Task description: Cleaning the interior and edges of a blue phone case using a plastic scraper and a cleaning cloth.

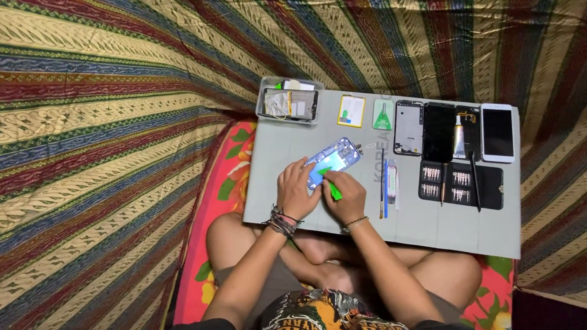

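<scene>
Grey bench (428, 226) spanned the centre and right of frame, resting across the person's crossed legs. One opened phone (333, 160) lay left of bench centre, its long axis running diagonally from lower left to upper right. The left hand (295, 194) clamped its lower-left end, fingers curled on the edge. The right hand (346, 197), just right of it, pinched one green pry tool (331, 183) whose tip touched the phone's inside. The hands sat close together, nearly touching. At upper right stood four flat phone parts in a row, the rightmost one white phone (497, 132). One clear tray (289, 101) sat at upper left of the bench. One black screwdriver-bit case (460, 185) lay below the row.
</scene>
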